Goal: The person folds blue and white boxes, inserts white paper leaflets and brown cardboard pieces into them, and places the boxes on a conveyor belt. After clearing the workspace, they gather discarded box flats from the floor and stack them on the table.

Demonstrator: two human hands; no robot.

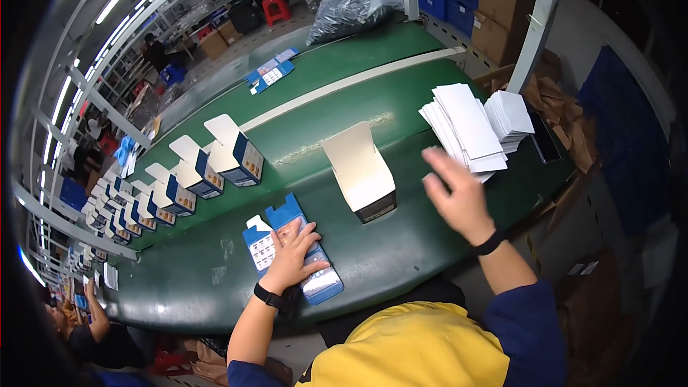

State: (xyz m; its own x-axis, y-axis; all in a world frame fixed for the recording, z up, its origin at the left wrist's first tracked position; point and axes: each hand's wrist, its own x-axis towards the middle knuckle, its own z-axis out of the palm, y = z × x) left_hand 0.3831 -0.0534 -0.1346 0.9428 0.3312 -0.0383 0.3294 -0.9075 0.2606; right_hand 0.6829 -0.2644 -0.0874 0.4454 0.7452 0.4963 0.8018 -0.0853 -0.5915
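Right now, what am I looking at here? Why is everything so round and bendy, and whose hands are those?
This picture comes from a camera worn on a person's head, looking down. Its wide lens bends straight lines. The two arms are that person's own. The left hand presses on a stack of flat blue boxes on the green belt. The right hand is open and empty, reaching toward piles of white paper sheets. Between them stands one open box with its flap up. More open boxes wait in a row on the left. Other people work farther away.
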